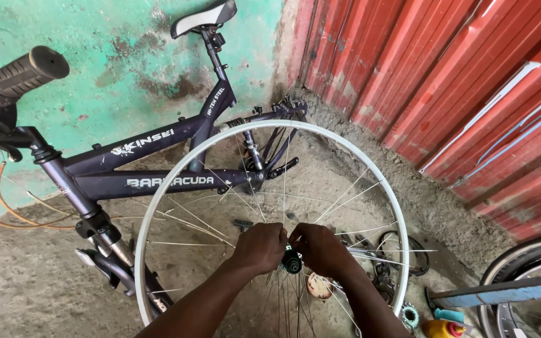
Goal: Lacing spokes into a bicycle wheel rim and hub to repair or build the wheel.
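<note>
room: tight corner, rough dirt-and-concrete floor [26,281]; green peeling wall [114,56] behind, red corrugated metal sheet [446,81] closing the right side. Most bare floor is lower left.
wheel: white bicycle rim [370,172] with thin spokes, standing upright in the middle of the view, its top edge reaching up to the bike frame; lower edge cut off by the bottom of the view.
hub: teal-and-dark hub [293,263] at the centre of the spokes, between the two hands.
behind wheel: dark blue bicycle frame [158,141] with no rear wheel fitted, saddle [205,17] up top, black handlebar grip [29,72] at far left, fork running down lower left, just beside the rim.
clutter right: loose dark parts on the floor seen through the spokes, a small round tin [319,286], a toothed sprocket [410,315] near the rim's lower right, a yellow bottle with red cap [444,328], another wheel [527,281] with a blue bar across it at the right edge.
cables: orange cable [7,213] looping by the wall at left.
left hand [260,246]: fingers curled in, grip closed on the left end of the hub, reaching through the spokes.
right hand [320,247]: fingers curled, grip closed on the right end of the hub; fingertips hidden, so what they pinch exactly can't be told.
hands together: knuckles nearly touching above the hub.
</note>
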